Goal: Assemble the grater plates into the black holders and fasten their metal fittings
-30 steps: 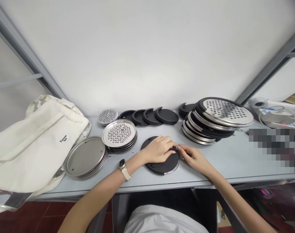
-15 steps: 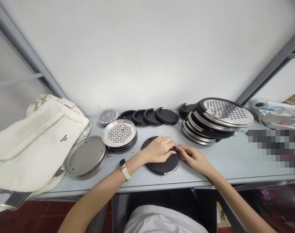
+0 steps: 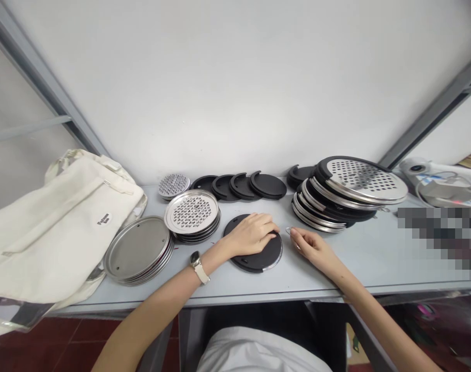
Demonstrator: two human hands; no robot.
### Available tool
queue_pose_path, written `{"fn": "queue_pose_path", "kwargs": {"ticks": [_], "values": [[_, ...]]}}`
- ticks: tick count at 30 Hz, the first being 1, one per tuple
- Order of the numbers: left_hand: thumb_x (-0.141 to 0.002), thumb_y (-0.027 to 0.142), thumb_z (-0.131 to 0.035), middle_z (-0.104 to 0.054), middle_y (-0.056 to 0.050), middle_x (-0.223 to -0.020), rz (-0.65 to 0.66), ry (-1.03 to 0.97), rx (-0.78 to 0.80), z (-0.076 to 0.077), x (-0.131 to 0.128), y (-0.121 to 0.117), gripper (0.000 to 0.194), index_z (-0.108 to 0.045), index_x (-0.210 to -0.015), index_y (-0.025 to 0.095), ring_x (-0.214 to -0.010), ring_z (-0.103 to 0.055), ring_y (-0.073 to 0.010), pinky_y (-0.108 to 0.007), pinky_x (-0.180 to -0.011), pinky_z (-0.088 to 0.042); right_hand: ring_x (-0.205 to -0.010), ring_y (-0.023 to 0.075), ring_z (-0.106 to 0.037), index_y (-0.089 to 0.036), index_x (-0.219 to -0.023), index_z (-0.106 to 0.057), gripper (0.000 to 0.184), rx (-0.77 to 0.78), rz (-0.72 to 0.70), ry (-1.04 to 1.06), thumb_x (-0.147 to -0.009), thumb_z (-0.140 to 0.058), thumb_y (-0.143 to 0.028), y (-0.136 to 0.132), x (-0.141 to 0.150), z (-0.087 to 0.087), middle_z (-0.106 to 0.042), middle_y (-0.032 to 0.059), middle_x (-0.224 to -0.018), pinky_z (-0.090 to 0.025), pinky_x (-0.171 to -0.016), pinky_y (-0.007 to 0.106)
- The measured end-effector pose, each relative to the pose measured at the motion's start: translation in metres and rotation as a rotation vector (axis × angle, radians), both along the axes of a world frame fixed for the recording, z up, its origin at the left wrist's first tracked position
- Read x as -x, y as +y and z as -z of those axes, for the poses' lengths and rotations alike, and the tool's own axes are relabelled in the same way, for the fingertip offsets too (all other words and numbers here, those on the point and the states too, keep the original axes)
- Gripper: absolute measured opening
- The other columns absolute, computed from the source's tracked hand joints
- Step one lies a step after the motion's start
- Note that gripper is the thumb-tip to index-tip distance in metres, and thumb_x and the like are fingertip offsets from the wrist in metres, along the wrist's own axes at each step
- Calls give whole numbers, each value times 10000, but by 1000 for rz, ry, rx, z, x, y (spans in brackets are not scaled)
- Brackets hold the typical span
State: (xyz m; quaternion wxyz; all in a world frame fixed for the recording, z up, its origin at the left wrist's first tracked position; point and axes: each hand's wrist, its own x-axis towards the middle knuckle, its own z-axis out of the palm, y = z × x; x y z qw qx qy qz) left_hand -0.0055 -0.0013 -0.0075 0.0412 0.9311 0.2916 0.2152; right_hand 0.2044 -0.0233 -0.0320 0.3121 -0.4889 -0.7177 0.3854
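Observation:
A black round lid-like disc [image 3: 243, 262] with a strip of bare metal along its lower right rim lies flat on the grey table. My left hand [image 3: 254, 233] is laid over the disc, its fingers curled toward the right edge and holding it down. Just right of the disc, apart from it, my right hand [image 3: 307, 242] pinches a small thin metal ring [image 3: 288, 230] between thumb and forefinger. Part of the ring is hidden by the fingers.
Round grater plates [image 3: 191, 212] and plain metal discs [image 3: 138, 243] are stacked on the left beside a cream bag [image 3: 64, 222]. Black round covers [image 3: 268, 185] line the wall. On the right stands a leaning stack of black-rimmed graters [image 3: 365, 178], with a white device [image 3: 432, 170] behind.
My right hand has drawn away to the right from the disc's edge, with the ring now visible in its fingers. The disc and my left hand have shifted slightly left.

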Motion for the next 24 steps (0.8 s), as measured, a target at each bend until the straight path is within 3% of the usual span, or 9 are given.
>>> {"fn": "queue_pose_path", "kwargs": {"ticks": [8,15,24], "values": [[-928,218,-438,-552,-59,-923,-3,-19,-7,-1,0,-3,170,-575,-1003,152,-895,-537,-184,-312,-839,-431,-533,117,-403,-209,-662,-378,344,-261,35,-208,-948,-337,-396,-5,8,1,-409,-32,-561,-309,-529,244],[-913,233,-462,-572,-62,-923,21,-54,10,-1,0,-5,147,-535,-1008,147,-890,-547,-188,-309,-819,-444,-510,135,-487,-214,-762,-474,293,-298,-13,-354,-957,-319,-368,-6,10,8,-554,-1,-618,-310,-532,253],[-903,213,-464,-591,-66,-931,62,-60,35,-2,-1,-6,143,-540,-1004,148,-902,-551,-190,-313,-849,-443,-500,150,-514,-220,-780,-499,292,-332,-24,-401,-956,-306,-349,-5,9,9,-600,23,-633,-312,-524,258]]}}
